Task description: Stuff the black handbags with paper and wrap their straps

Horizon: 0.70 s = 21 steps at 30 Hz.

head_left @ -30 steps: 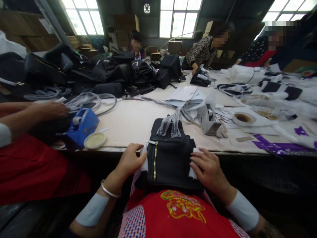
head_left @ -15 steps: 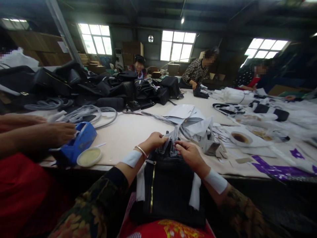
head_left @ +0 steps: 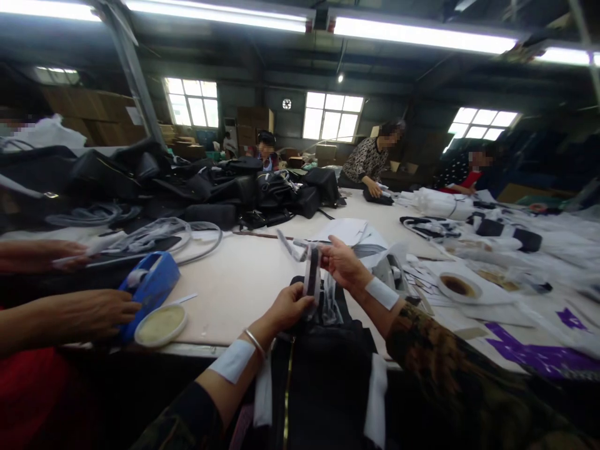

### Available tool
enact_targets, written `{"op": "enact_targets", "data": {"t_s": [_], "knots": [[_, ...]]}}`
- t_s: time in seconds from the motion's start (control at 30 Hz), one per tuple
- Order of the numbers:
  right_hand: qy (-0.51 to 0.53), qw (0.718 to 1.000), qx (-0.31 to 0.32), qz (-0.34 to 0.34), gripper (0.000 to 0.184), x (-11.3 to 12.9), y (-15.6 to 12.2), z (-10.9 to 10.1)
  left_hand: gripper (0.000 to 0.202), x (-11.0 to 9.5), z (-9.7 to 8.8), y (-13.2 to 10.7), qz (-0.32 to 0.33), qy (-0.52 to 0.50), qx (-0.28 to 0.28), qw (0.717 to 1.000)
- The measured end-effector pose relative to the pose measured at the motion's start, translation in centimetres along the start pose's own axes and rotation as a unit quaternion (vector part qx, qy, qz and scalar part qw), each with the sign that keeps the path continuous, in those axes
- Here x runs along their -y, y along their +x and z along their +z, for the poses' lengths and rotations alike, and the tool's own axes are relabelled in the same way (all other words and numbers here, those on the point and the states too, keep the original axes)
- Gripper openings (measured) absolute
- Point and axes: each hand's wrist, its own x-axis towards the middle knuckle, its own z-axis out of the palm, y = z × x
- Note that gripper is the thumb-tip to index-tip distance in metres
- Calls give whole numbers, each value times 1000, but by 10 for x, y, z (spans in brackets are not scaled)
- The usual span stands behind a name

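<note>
Dim overall, glaring ceiling tubes, bright windows, smeared outer edges

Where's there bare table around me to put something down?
The widest bare tabletop lies between the blue tape dispenser and your left hand, bar a thin white strip. A smaller patch sits beyond the white sheets, right of the heaped black bags. Crowded: your right side, with paper scraps and purple wrapping.
</note>
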Motion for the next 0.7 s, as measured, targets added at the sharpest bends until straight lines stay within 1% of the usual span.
{"op": "enact_targets", "data": {"t_s": [0.07, 0.13, 0.2, 0.3, 0.37, 0.43, 0.53, 0.63, 0.7], "knots": [[23, 999, 15, -36, 85, 31, 4, 8, 20, 3, -1, 3, -2, 12, -19, 1000], [43, 996, 43, -72, 80, 63, 5, 15, 17, 6, 0, 9, -5, 23, -34, 999], [45, 992, 74, -95, 63, 90, 3, 20, 13, 7, 1, 14, -10, 32, -42, 999], [1, 986, 126, -107, 33, 121, -1, 28, 11, 8, 2, 21, -23, 43, -57, 997], [-21, 980, 146, -135, 23, 137, -3, 34, 12, 8, 0, 24, -37, 44, -74, 996], [-20, 973, 134, -186, 20, 152, -6, 38, 16, 8, -2, 26, -55, 41, -95, 993], [-3, 960, 96, -262, 18, 179, -15, 39, 22, 10, -3, 29, -85, 34, -126, 988], [-13, 941, 79, -329, 15, 209, -31, 34, 26, 12, 0, 33, -116, 24, -151, 982], [-26, 924, 71, -374, 13, 225, -44, 30, 27, 13, 3, 35, -134, 16, -164, 977]]}}
